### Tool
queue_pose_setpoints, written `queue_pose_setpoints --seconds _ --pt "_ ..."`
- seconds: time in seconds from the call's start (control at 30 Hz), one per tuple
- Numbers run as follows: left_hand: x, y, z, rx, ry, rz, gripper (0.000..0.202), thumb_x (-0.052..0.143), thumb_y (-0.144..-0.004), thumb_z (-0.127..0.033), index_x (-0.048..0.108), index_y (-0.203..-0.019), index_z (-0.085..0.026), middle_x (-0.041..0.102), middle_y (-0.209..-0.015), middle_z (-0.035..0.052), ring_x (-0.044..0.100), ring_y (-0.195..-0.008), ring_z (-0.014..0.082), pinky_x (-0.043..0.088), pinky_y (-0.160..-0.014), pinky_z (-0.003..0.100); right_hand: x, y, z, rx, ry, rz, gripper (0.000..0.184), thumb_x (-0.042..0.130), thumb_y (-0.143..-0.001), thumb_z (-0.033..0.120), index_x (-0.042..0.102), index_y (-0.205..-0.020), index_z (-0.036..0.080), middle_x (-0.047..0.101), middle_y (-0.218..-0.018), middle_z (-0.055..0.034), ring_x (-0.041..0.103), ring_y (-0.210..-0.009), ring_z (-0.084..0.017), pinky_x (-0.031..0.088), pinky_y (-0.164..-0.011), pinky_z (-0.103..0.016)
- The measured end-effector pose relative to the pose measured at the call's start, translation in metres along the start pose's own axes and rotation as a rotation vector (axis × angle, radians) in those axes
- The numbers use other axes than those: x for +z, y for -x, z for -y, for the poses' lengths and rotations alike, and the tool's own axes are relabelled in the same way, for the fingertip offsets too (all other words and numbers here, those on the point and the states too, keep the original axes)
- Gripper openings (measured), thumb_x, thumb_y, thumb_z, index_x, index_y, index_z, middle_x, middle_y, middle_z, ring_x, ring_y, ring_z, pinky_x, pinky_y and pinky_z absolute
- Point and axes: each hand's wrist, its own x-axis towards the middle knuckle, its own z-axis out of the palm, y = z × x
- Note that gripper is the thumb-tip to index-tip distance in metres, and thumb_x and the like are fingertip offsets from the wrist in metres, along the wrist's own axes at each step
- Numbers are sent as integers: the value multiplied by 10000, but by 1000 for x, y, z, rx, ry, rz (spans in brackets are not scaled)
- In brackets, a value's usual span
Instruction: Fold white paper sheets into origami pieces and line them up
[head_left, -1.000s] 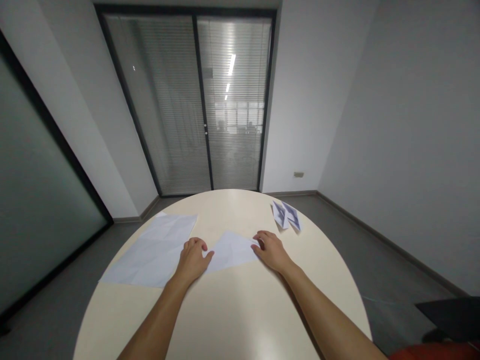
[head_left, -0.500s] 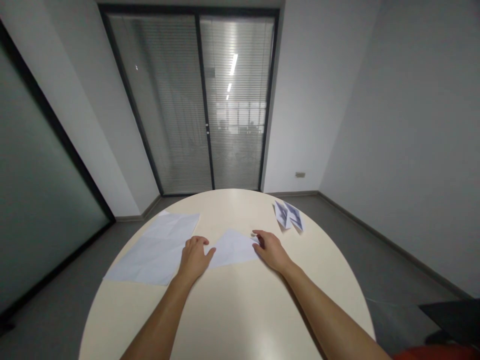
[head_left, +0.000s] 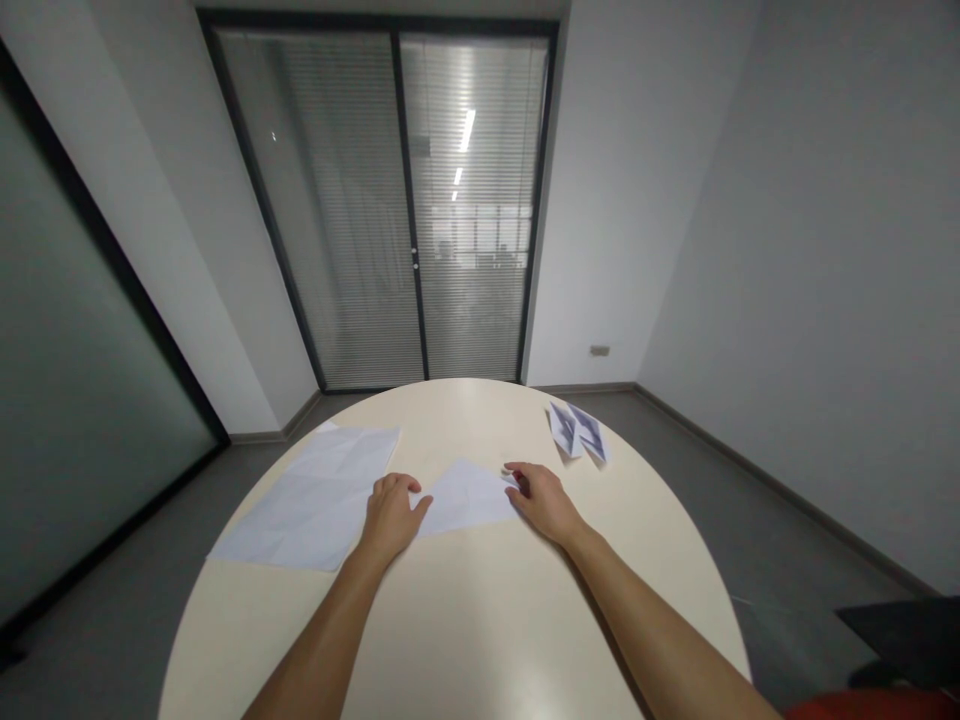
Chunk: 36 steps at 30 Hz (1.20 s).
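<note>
A white sheet of paper, folded to a roughly triangular shape, lies on the table between my hands. My left hand rests at its left corner, thumb spread from the bent fingers, nothing gripped between them. At the opposite corner is my right hand, its fingers curled round the paper's edge with a small flap showing between forefinger and thumb. The exact contact of the curled fingertips is hidden. Just beyond my left hand spreads a larger creased white sheet.
On the far right of the round cream table lie folded papers with dark printing. A glass door with blinds stands beyond the table. At the lower right is a dark flat object beside something red.
</note>
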Motion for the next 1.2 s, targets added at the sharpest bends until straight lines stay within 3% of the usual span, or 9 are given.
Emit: queue_pose_setpoints --seconds 0.23,0.53,0.73,0.93,1.2 --pt "0 0 -1 -13 -42 3 189 669 -885 -342 679 -970 -173 635 -1094 116 532 -1124 298 424 -958 387 -1 -1 1 -18 -11 2 394 629 -852 260 699 -1228 170 739 -1023 -81 650 -982 -240 450 -956 -355" --pt "3 -1 0 49 17 -15 62 654 -895 -247 689 -895 -196 676 -1026 77 569 -1093 265 426 -982 378 -1 -2 6 -19 -1 18 376 609 -857 264 723 -1203 171 739 -1007 -80 641 -955 -240 458 -915 -339" --pt "-5 0 -7 46 -14 -8 58 643 -901 -227 680 -873 -191 696 -952 78 590 -1029 271 445 -908 366 1 -5 5 -47 61 16 322 592 -875 270 770 -1129 185 743 -953 -77 631 -952 -244 452 -906 -324" --pt "-16 2 -17 132 -132 51 154 554 -939 -166 669 -840 -194 690 -920 74 615 -937 243 442 -831 343 -1 -6 11 -85 119 34 281 562 -914 272 802 -1043 203 760 -970 -79 637 -960 -239 436 -911 -317" --pt "-27 8 -29 167 -334 146 334 403 -950 -50 720 -938 -155 691 -1002 133 644 -952 263 462 -796 363 -6 -7 29 -161 235 71 280 535 -968 257 808 -1005 210 750 -971 -96 633 -989 -237 419 -924 -318"
